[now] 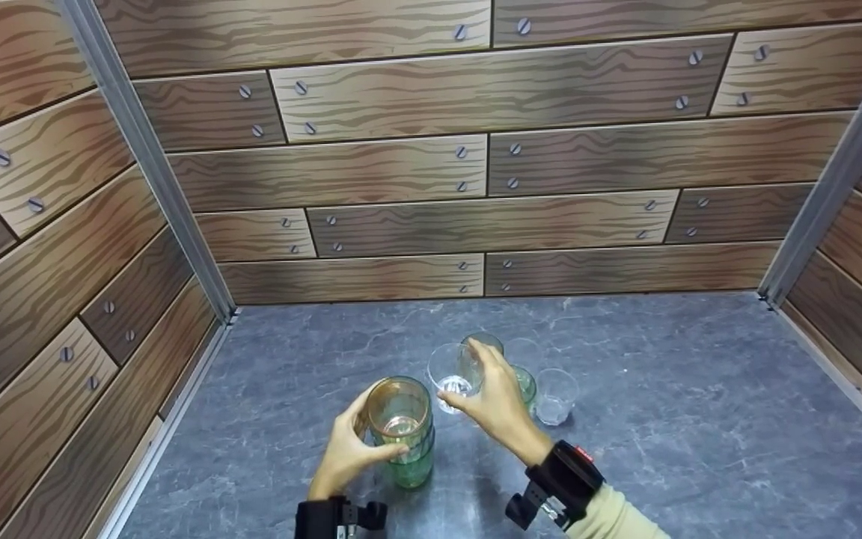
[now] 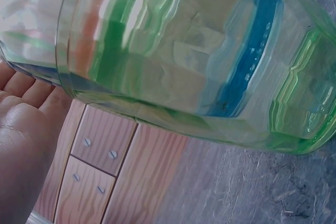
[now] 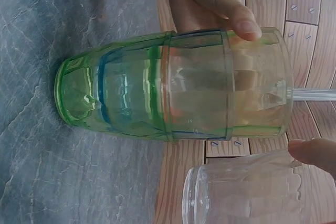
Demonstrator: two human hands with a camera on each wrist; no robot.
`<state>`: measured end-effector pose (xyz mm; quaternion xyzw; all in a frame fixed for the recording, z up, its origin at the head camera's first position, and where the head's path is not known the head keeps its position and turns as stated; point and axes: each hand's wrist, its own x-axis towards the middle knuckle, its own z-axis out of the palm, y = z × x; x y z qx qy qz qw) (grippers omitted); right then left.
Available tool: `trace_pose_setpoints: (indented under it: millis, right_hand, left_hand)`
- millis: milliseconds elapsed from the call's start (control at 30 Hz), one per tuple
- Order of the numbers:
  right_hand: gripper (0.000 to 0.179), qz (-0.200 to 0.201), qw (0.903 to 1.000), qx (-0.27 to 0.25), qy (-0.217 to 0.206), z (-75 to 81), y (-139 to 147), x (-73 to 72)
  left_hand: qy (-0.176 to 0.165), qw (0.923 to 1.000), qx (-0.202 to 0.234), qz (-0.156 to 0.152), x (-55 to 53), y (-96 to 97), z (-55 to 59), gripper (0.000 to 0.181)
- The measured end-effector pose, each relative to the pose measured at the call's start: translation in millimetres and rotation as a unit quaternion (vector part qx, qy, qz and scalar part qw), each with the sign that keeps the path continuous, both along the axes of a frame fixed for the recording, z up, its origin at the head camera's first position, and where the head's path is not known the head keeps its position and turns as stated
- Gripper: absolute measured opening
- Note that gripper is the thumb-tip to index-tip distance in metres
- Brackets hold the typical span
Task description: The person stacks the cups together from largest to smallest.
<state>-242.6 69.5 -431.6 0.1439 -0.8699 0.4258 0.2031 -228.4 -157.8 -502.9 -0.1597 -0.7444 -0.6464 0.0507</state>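
My left hand [image 1: 349,449] curls round the upper part of a stack of nested tumblers [image 1: 412,468], its thumb across the near side. The stack stands upright, green at the bottom, with blue, green and orange bands and an orange-tinted rim. To its right, my right hand [image 1: 502,400] grips a clear tumbler [image 3: 247,192] between thumb and fingers, near the rim. In the right wrist view this tumbler is upright beside the stack, apart from it. My left thumb [image 3: 245,24] lies on the topmost tumbler of the stack there.
Behind and right of my right hand stand several more tumblers: a green one [image 1: 526,385], a clear one [image 1: 557,395] and a greyish one [image 1: 485,343]. The grey marbled tabletop [image 1: 700,419] is bounded by wood-patterned walls [image 1: 401,172] with metal corner posts.
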Motion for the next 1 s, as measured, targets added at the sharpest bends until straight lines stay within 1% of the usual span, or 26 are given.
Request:
trace_pose_setpoints:
  millis: [200,333,533,833,1000]
  right_hand:
    - [0.083,0.000,0.9999,-0.004,0.010,5.7,1,1.8]
    - [0.084,0.003,0.9999,-0.005,0.009,8.3,2,3.2]
    - [0.083,0.001,0.9999,-0.006,0.011,11.3,2,4.8]
    - [0.085,-0.001,0.9999,-0.016,0.007,20.6,0,8.7]
    - [0.085,0.000,0.9998,-0.017,0.005,24.3,-1,11.1]
  left_hand:
    - [0.012,0.9999,-0.005,-0.001,0.2,0.7,0.9,0.093]
    - [0.008,0.9999,-0.006,0.002,0.0,0.7,1.0,0.093]
    - [0.012,0.9999,-0.005,-0.002,-0.7,0.3,-0.5,0.094]
    - [0.000,1.0000,0.004,0.006,-0.8,0.6,-0.1,0.093]
    - [-0.001,1.0000,0.008,0.001,-1.6,1.0,0.7,0.093]
